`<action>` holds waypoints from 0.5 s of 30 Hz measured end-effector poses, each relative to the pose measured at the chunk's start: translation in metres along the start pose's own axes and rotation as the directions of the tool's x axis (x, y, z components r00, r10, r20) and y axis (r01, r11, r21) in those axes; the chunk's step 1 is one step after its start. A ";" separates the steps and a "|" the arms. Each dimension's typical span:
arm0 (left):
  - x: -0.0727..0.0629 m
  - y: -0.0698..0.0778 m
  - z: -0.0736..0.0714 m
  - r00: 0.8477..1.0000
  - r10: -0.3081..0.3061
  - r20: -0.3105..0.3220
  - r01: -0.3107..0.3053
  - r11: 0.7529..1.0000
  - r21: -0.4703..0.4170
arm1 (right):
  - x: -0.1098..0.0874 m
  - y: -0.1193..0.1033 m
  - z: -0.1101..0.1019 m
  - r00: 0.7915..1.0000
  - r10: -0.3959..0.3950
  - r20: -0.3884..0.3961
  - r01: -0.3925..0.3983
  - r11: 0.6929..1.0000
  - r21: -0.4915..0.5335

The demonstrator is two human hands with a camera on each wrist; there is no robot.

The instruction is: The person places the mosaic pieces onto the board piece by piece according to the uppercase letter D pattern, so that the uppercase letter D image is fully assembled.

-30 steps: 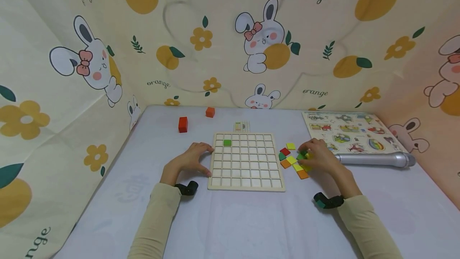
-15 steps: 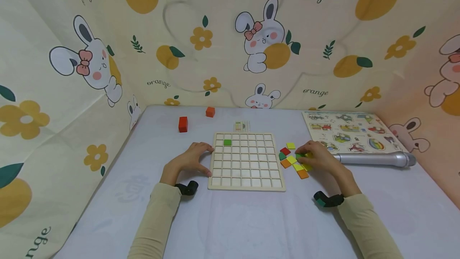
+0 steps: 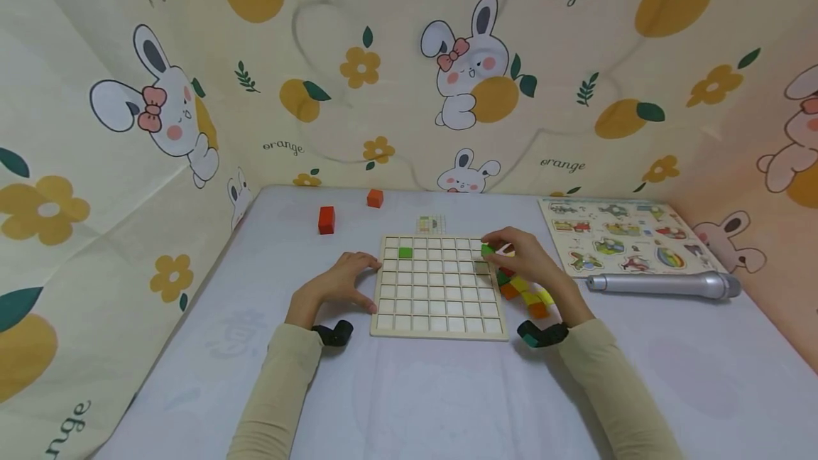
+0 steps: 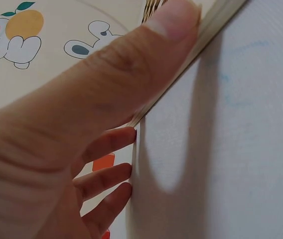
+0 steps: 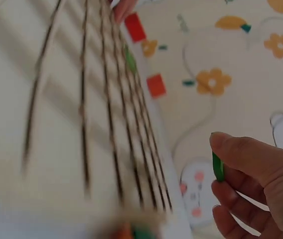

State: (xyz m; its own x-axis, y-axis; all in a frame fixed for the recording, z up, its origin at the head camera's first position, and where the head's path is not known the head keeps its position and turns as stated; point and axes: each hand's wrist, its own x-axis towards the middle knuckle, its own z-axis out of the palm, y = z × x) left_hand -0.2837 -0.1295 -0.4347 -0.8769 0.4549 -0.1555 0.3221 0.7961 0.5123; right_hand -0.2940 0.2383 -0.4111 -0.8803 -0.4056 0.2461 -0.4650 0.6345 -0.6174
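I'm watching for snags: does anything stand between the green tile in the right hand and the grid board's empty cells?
Nothing visible does: the right hand pinches the green tile near the far-right corner of the grid board; the loose tiles lie beyond its right edge.

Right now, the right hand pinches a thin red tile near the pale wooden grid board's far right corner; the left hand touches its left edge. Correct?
No: the right wrist view shows the thin tile is green, not red. The right hand pinches it near the pale wooden grid board's far right corner; the left hand touches its left edge.
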 end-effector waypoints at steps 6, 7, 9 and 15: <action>0.000 -0.001 0.000 1.000 0.007 0.006 -0.007 1.000 0.003 | 0.030 -0.018 0.028 0.997 -0.065 -0.039 0.068 0.995 0.077; 0.001 -0.001 0.000 1.000 0.008 0.008 -0.008 1.000 0.004 | 0.034 -0.020 0.033 0.997 -0.072 -0.041 0.075 0.993 0.088; 0.001 -0.002 0.000 1.000 0.008 0.009 -0.008 1.000 0.003 | 0.041 -0.022 0.044 0.997 -0.067 -0.039 0.071 0.991 0.110; 0.000 0.001 -0.002 1.000 0.007 0.008 -0.007 1.000 -0.008 | 0.057 -0.024 0.070 0.999 -0.033 -0.022 0.036 0.990 0.139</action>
State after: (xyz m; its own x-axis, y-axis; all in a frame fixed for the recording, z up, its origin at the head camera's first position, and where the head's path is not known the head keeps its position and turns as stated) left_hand -0.2845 -0.1296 -0.4329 -0.8718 0.4634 -0.1590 0.3248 0.7897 0.5204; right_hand -0.3260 0.1537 -0.4346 -0.8663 -0.4119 0.2825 -0.4784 0.5217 -0.7064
